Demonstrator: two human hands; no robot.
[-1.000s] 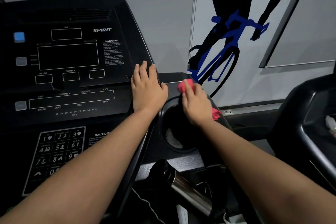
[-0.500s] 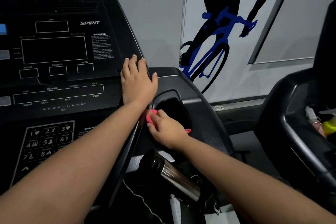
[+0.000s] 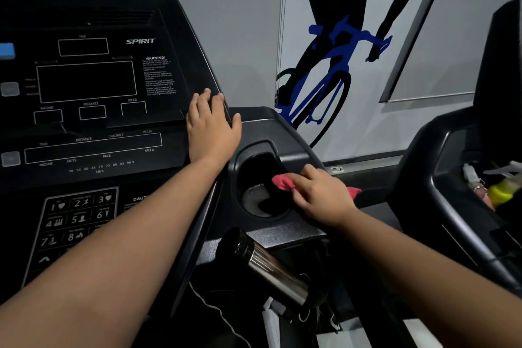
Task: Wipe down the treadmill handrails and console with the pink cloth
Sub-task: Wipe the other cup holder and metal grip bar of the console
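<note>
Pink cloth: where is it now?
Head view, right of centre: the pink cloth is under the right hand, on the right rim of the cup holder, right of the console.

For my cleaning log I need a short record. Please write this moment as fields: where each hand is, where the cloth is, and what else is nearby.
machine: black treadmill console, displays dark
left hand: flat on the console's right edge, fingers straight
right hand: holds the pink cloth against the right rim of the cup holder
cloth state: bunched, ends showing on both sides of the hand
nearby: metal bottle lying tilted below the console
</note>
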